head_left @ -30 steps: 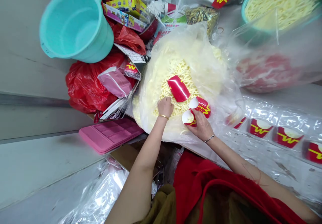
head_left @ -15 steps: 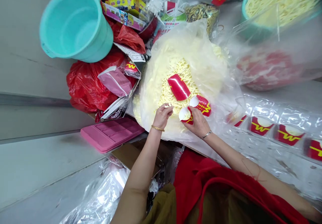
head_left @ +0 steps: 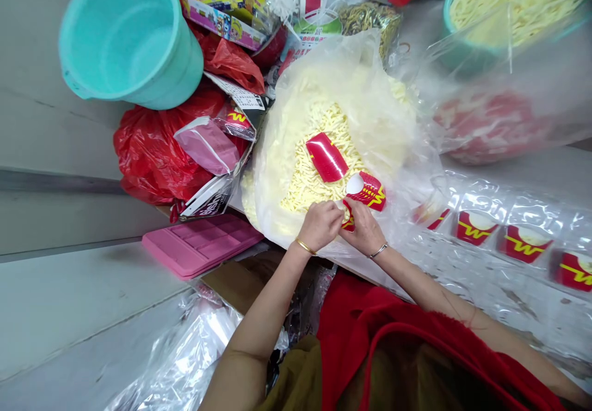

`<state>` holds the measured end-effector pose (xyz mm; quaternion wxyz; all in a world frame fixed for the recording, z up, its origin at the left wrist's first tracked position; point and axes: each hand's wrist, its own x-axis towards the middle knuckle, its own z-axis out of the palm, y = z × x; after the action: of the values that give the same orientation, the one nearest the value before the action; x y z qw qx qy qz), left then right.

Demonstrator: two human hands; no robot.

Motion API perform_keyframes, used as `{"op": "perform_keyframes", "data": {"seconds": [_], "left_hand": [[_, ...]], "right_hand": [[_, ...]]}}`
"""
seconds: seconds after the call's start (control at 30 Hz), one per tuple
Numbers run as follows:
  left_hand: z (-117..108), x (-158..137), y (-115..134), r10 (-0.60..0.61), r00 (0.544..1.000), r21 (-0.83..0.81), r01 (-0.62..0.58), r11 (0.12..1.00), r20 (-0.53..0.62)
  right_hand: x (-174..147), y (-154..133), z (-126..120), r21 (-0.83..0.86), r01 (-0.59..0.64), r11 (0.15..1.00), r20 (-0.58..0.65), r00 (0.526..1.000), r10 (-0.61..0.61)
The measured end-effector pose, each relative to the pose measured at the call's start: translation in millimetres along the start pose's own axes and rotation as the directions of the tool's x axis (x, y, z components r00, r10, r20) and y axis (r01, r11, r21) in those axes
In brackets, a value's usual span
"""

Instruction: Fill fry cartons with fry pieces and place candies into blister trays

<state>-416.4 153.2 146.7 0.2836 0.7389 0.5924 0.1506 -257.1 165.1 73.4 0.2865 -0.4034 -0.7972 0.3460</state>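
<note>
My right hand (head_left: 364, 227) grips a small red fry carton (head_left: 348, 216) with yellow marks, largely hidden by the fingers. Against the carton's mouth is my left hand (head_left: 324, 226), its fingers curled together; whatever they hold is hidden. Just beyond lies a second red carton (head_left: 370, 190), its white inside showing. Another red carton (head_left: 327, 158) rests face down on a heap of pale yellow fry-shaped pieces (head_left: 305, 183). The heap sits in a spread-open clear plastic bag (head_left: 277, 152).
At right, clear packs with red cartons (head_left: 476, 227) lie in a row. A turquoise bucket (head_left: 124, 35) stands at upper left above a red plastic bag (head_left: 148, 152). A pink tray (head_left: 198, 244) juts out below. A tub of pale strips (head_left: 518, 4) is at upper right.
My left hand has moved right, from over the heap's near edge with pale bits in its fingertips, to the mouth of the held carton. My right hand has stayed nearly in place.
</note>
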Motion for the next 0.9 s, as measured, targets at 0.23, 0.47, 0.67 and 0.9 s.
{"op": "perform_keyframes", "data": {"seconds": [0.23, 0.47, 0.67, 0.9], "left_hand": [[8.3, 24.5, -46.5, -0.137, 0.984, 0.086, 0.147, 0.985, -0.113], [22.0, 44.0, -87.9, -0.186, 0.976, 0.375, 0.216, 0.901, -0.115], [16.6, 22.9, -88.9, -0.267, 0.944, 0.161, 0.299, 0.940, -0.196], [24.3, 24.3, -83.3, -0.272, 0.947, 0.333, 0.316, 0.888, -0.172]], "right_hand": [[-8.1, 12.8, -5.5, 0.007, -0.032, 0.999, -0.034, 0.999, 0.032], [-10.1, 16.8, -11.1, -0.009, -0.074, 0.997, -0.030, 0.997, 0.074], [-7.4, 15.5, -8.9, 0.008, -0.071, 0.997, -0.034, 0.997, 0.071], [-8.7, 12.7, -7.2, -0.012, -0.075, 0.997, -0.008, 0.997, 0.075]]}}
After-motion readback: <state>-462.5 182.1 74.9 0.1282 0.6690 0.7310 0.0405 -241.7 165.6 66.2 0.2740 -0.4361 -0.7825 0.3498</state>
